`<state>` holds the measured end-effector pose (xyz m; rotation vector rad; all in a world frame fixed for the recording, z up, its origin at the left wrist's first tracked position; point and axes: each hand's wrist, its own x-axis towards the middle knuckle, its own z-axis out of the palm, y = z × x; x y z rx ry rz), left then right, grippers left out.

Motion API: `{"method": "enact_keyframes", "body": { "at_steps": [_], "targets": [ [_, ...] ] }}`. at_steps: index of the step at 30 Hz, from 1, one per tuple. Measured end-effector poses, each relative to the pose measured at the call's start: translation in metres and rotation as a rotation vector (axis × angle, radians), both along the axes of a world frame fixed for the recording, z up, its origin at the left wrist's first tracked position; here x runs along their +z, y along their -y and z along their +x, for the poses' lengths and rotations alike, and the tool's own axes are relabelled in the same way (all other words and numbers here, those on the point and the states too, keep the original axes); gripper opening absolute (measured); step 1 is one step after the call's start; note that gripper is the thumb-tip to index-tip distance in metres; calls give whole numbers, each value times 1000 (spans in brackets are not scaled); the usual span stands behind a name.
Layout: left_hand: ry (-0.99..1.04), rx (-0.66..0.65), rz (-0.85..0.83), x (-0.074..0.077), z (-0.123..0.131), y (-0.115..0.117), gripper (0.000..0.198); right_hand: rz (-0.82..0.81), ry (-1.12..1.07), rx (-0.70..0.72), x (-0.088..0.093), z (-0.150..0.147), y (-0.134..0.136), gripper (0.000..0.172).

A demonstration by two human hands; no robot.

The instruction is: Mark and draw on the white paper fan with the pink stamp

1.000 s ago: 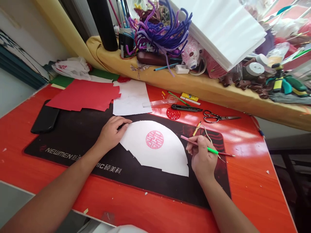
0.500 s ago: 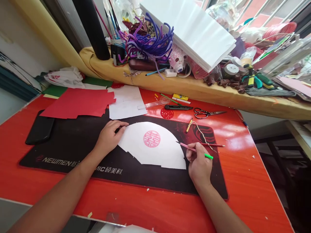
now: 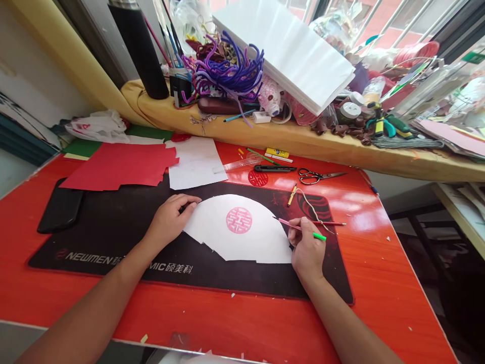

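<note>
A white fan-shaped paper (image 3: 212,222) with a stepped lower edge lies on the black desk mat (image 3: 125,222). Near its middle is a round pink double-happiness pattern (image 3: 239,220). My left hand (image 3: 174,215) pinches the paper's upper left edge between thumb and fingers. In my right hand (image 3: 308,247) is a pink pencil (image 3: 290,223) with a green end, its dark tip by the paper's upper right edge. Whether the tip touches the paper, I cannot tell. Just behind that hand lie a red pencil (image 3: 335,223) and a cord (image 3: 312,205).
Behind the mat lie scissors (image 3: 318,176), a black utility knife (image 3: 275,168), a red paper cutout (image 3: 258,178) and a clear ruler (image 3: 238,165). Red paper (image 3: 121,164), a white sheet (image 3: 195,162) and a black phone-like object (image 3: 60,207) are at left. Craft supplies crowd the ledge (image 3: 227,129).
The fan-shaped paper has turned slightly anticlockwise, its pattern now more upright. My right hand has shifted a little up and left with the pencil. The camera view has moved slightly.
</note>
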<state>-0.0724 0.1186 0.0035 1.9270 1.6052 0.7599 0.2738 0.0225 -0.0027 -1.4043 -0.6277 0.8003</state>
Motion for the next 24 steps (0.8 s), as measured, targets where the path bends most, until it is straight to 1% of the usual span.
{"method": "enact_keyframes", "body": {
  "at_steps": [5, 11, 15, 19, 21, 22, 24],
  "targets": [
    [-63, -58, -66, 11, -3, 3, 39, -2, 19, 4, 1, 2, -4, 47],
    [-123, -119, -88, 20, -1, 8, 41, 4, 28, 30, 6, 11, -21, 47],
    [-121, -123, -92, 19, -2, 13, 42, -2, -28, 66, 7, 20, -30, 46],
    [-104, -109, -121, 16, -4, 13, 45, 10, -10, 30, 7, 32, -34, 46],
    [-92, -78, -85, 19, -3, 14, 44, 15, 0, 9, 7, 37, -38, 46],
    [-80, -50, -38, 24, 0, 15, 42, 18, 5, 0, 7, 40, -40, 46],
    [-32, 9, 98, 39, 9, 21, 34, 27, 19, -9, 6, 43, -45, 47]
  ]
}}
